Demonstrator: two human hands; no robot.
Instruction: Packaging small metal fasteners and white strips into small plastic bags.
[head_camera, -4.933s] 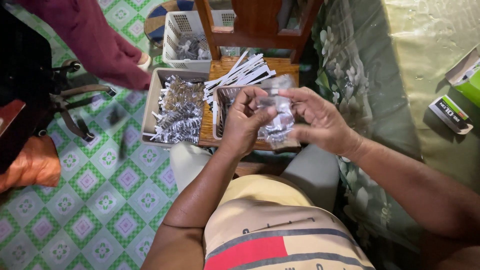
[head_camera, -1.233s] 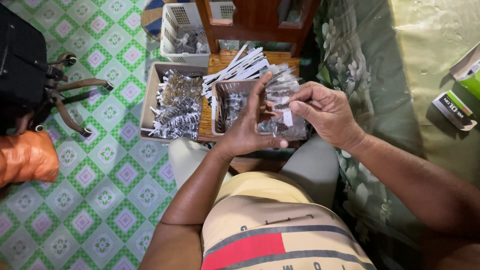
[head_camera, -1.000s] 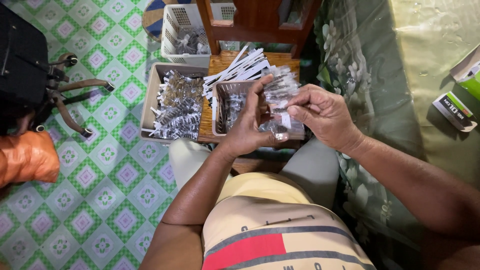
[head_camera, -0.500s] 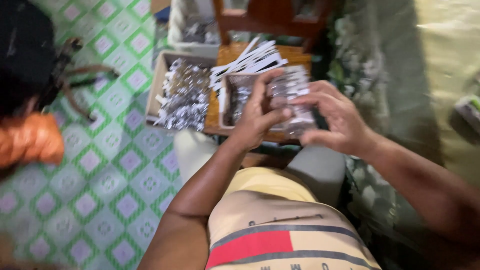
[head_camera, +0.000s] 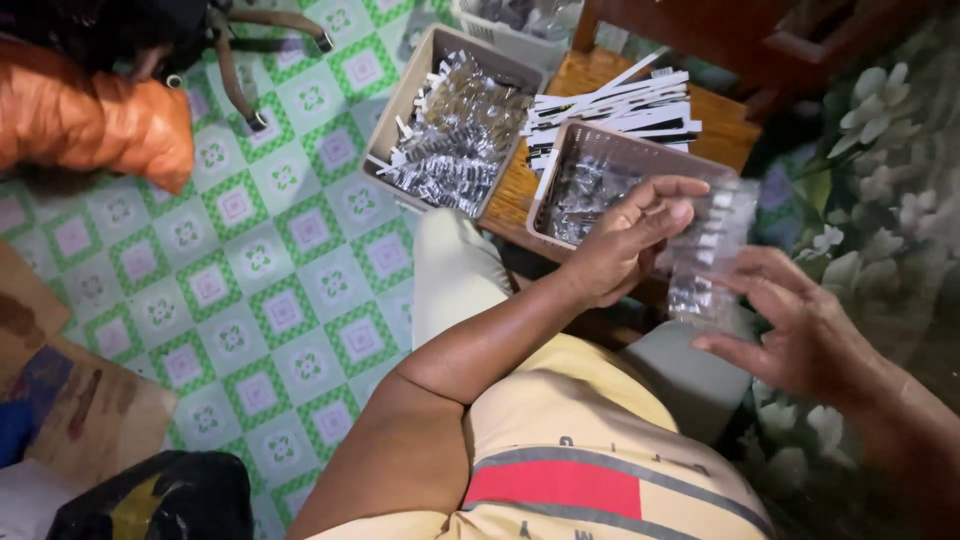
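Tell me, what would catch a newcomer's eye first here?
Probably the two hands at centre: the left hand pinches a clear plastic packet while the right hand spreads open just below it. Behind them a box of shiny silver packets sits on the green patterned floor, with an orange bag at upper left.
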